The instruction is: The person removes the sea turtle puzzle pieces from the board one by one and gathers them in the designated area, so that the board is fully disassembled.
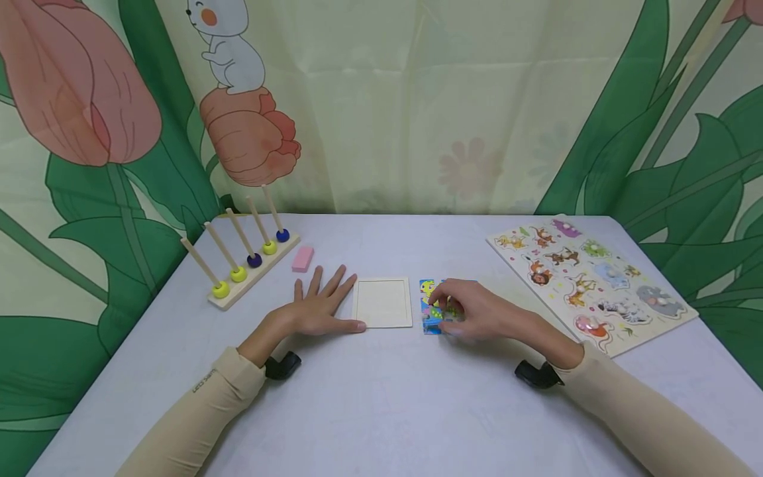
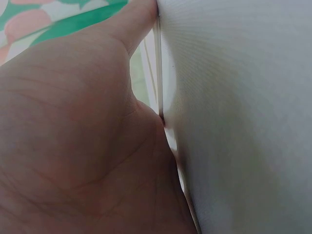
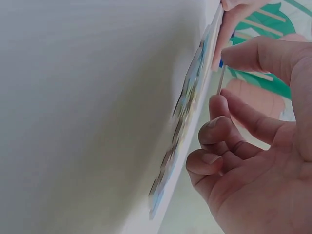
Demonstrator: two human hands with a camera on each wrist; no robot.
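A pale wooden puzzle tray (image 1: 383,303), square and bare inside, lies mid-table. My left hand (image 1: 322,310) rests flat on its left side with fingers spread and the thumb along the lower left corner. To the tray's right is a group of colourful jigsaw pieces (image 1: 427,287), mostly blue, green and yellow, partly hidden under my right hand (image 1: 477,308). Between thumb and index finger, that hand pinches one thin jigsaw piece (image 3: 221,82), seen edge-on in the right wrist view. The other pieces (image 3: 192,90) lie on the table beside it there.
A wooden peg stand (image 1: 256,270) with yellow and blue beads stands at the back left, and a pink block (image 1: 303,259) lies near it. On the right lies a large animal peg puzzle board (image 1: 572,265). A printed curtain (image 1: 405,132) hangs behind the table.
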